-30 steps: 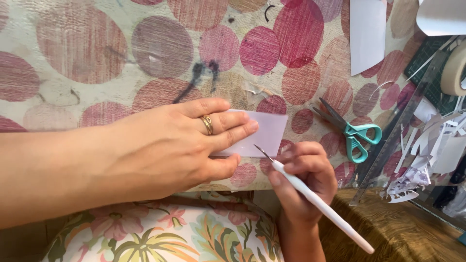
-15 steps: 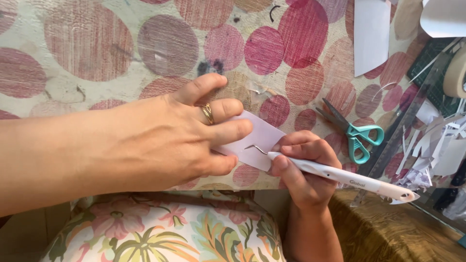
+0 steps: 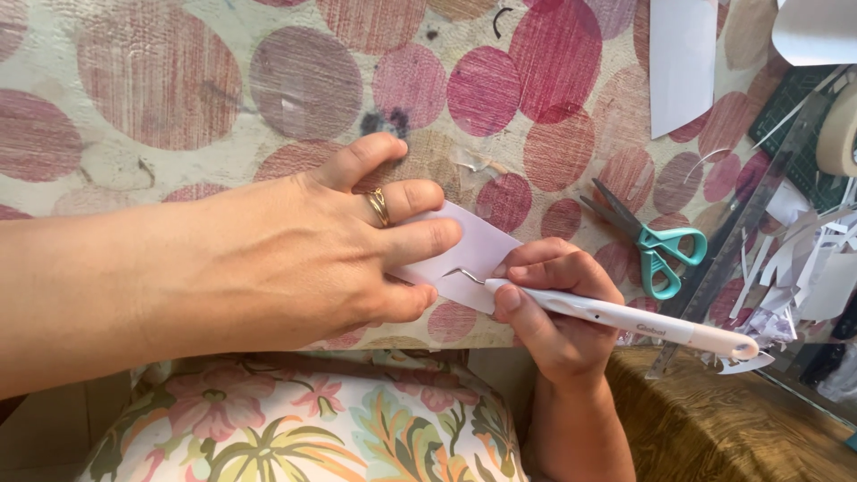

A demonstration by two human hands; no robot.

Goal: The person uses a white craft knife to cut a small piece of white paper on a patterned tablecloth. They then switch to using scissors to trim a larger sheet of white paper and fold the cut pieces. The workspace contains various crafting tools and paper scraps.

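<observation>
While pinning pale paper (image 3: 478, 252), hands: left (image 3: 303, 259), right (image 3: 558, 308) on white hook tool (image 3: 625, 319).

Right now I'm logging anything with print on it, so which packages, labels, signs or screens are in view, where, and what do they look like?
No packages, signs or screens are in view.
White hook-tipped tool: held in the right hand at lower right; long slim pen shape with a small dark printed mark on its barrel.
</observation>
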